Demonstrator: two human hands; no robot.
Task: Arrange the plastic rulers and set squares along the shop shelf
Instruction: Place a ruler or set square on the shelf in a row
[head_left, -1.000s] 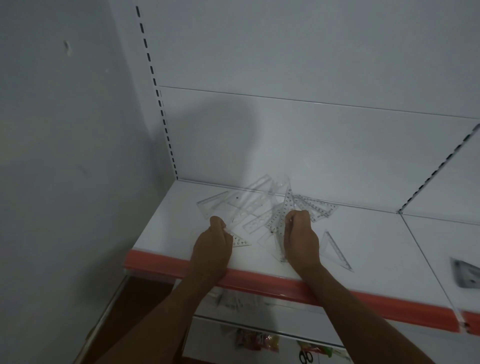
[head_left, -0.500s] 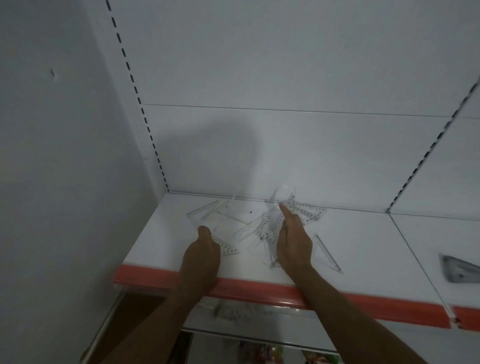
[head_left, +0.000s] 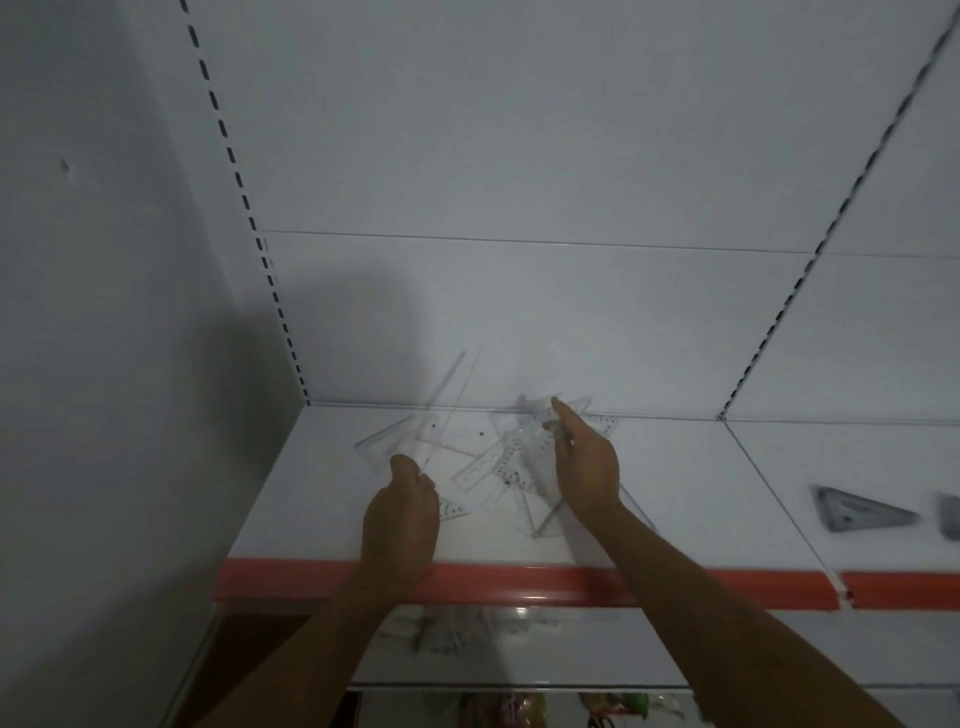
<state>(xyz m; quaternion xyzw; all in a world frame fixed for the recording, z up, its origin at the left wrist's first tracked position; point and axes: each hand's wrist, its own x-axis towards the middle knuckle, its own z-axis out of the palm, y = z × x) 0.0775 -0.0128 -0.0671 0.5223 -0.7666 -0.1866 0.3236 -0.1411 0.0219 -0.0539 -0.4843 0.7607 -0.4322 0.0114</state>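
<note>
Shelf (head_left: 322, 499): left hand (head_left: 400, 519) lifts ruler (head_left: 451, 402)

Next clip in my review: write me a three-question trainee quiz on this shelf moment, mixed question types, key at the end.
1. True or false: the clear rulers and set squares lie in a tidy row along the shelf.
2. Which hand lifts a long clear ruler so it tilts up off the shelf? A) left hand B) right hand
3. Fill in: the front edge strip of the shelf is coloured ____.

Key: 1 false, they lie in a jumbled, overlapping heap. 2 A. 3 red.
</note>
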